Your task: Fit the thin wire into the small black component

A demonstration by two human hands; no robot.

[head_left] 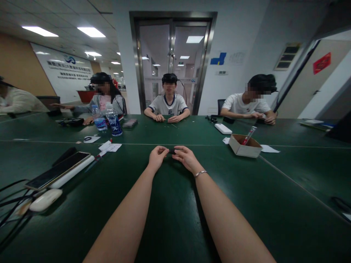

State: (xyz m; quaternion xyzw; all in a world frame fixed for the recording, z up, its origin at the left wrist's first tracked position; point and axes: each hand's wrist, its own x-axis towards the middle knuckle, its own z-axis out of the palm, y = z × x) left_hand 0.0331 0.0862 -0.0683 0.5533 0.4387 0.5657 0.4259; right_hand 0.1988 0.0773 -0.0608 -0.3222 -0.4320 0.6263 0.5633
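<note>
Both my arms reach forward over the green table [175,212]. Between my hands is a small dark object [172,151], too small to name. My left hand [158,157] pinches its left end between thumb and fingers. The fingers of my right hand [187,157] close on its right end, and a silver bracelet [201,173] circles that wrist. My fingers hide part of the object, which is at or just above the table top.
At left lie a phone [61,170], a white rounded case [46,199], cables and paper slips [110,147]. Two bottles [114,122] stand beyond. An open box [245,146] and a white power bank [223,128] are at right. Several people sit around the table.
</note>
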